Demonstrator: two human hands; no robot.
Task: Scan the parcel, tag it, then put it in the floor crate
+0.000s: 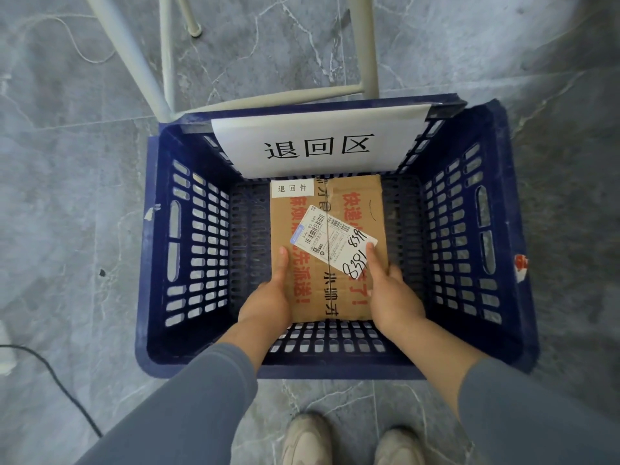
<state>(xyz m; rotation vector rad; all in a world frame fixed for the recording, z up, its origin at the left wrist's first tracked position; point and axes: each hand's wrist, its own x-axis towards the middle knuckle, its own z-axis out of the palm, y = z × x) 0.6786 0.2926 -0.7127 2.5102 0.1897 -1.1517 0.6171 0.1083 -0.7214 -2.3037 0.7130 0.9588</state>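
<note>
Shoes [308,441] at 6 o'clock | left hand [268,297] and right hand [392,297] grip parcel [355,203] sides, thumbs on top, inside crate [335,370] | tag [292,188] at 11 o'clock: applied | judged remaining: release.

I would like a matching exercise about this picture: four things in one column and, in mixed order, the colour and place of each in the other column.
Things
1 crate
2 parcel
3 sign
4 tag

Colour and place
a white, on the parcel's far left corner
b dark blue, on the floor
c white, hanging over the crate's far wall
d brown, inside the crate, held by the left hand and the right hand

Pairs: 1-b, 2-d, 3-c, 4-a
</note>
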